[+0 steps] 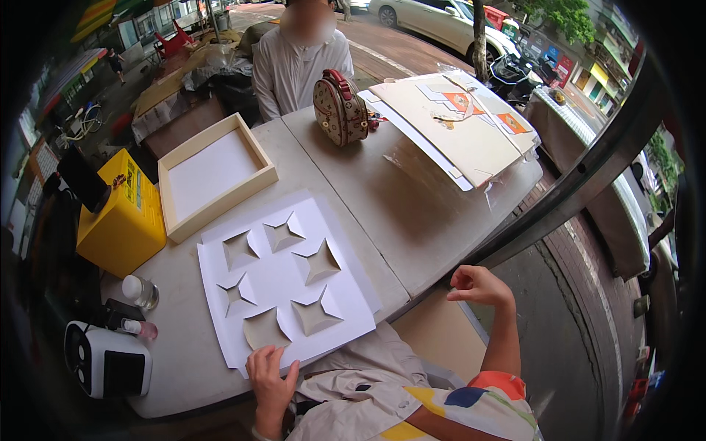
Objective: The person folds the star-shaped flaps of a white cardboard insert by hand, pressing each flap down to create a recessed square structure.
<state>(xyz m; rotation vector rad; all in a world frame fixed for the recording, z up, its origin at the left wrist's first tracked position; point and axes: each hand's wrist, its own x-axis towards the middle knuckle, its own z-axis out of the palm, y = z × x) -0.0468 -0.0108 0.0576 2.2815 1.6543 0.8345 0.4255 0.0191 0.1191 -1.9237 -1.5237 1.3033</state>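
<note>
A white card sheet with several star-shaped and square-like cut openings and folded flaps lies on the grey folding table before me. Its side edges are creased upward. My left hand rests at the sheet's near edge, fingers spread, just below the nearest opening. Off the table's near right edge, my right hand is raised in the air, its fingers loosely curled with a gap to the thumb; I see nothing in it. Beyond the sheet stands a shallow wooden tray with a white bottom.
At left are a yellow box with a dark phone-like device, a clear bottle, a small pink bottle and a white-and-black device. A patterned handbag and stacked flat cardboard lie farther back. A person sits opposite.
</note>
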